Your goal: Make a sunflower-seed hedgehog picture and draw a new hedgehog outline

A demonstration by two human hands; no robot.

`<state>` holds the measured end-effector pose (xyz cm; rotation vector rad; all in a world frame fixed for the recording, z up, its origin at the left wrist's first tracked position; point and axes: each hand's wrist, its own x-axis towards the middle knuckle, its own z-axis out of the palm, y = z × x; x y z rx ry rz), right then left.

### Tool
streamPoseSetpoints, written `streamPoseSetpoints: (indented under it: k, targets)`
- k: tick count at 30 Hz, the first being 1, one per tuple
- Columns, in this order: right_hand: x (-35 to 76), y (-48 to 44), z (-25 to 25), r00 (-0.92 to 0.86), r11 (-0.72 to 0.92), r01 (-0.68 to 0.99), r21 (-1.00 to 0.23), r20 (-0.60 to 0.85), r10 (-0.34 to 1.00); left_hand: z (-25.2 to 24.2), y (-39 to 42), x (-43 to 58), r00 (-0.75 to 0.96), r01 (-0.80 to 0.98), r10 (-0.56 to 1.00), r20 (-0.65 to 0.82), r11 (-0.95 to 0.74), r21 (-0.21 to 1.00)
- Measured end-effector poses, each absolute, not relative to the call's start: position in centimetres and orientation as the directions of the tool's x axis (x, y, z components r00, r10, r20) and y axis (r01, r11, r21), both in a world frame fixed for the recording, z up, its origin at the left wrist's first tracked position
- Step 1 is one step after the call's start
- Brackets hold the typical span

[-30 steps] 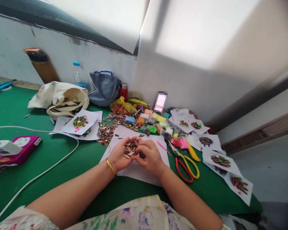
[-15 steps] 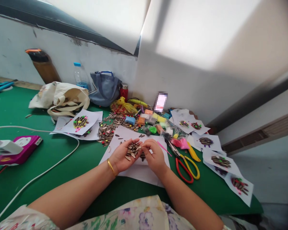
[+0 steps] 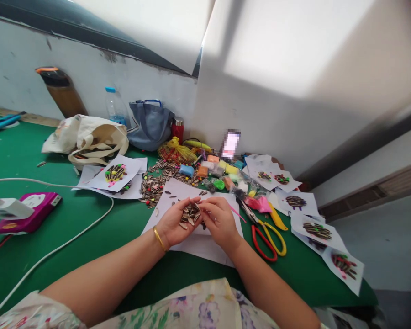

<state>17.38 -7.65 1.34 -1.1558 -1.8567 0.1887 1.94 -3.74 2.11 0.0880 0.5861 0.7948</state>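
Observation:
My left hand (image 3: pixel 173 226), palm up and cupped, holds a small heap of striped sunflower seeds (image 3: pixel 191 214). Thumb and fingers of my right hand (image 3: pixel 222 224) pinch together at the heap's right side, on what looks like a sunflower seed, mostly covered by the fingertips. Both hands are over a white sheet of paper (image 3: pixel 192 249) on the green table. Dark seeds stuck on the sheet show partly beneath the hands, and a few loose seeds lie near its upper edge. A large pile of sunflower seeds (image 3: pixel 154 187) with small coloured balls spreads beyond the sheet.
Scissors (image 3: pixel 269 240) with red and yellow handles and a yellow cutter (image 3: pixel 277 217) lie right. Packs of coloured clay (image 3: pixel 202 172) sit behind the sheet. Seed-decorated papers (image 3: pixel 317 230) line the right edge; more papers (image 3: pixel 123 171) lie left, near a cloth bag (image 3: pixel 85 132) and white cable (image 3: pixel 78 242).
My right fingertips have shifted slightly at the seeds in my left palm. The left hand stays nearly still, and the whole view has moved a little.

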Motion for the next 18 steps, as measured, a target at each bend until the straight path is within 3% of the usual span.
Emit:
streamPoseSetpoints:
  k: [7,18]
  targets:
    - [17.2,-7.9,1.5,-0.353,0.583,0.718,-0.38,0.522,0.776,2.7,-3.8,1.7,0.603,-0.616,0.658,-0.45,0.743,0.26]
    - [16.1,-7.7,2.0,-0.441,0.537,0.831,-0.142,0.42,0.793,2.2,-3.7,2.0,0.591,-0.606,0.666,-0.455,0.739,0.295]
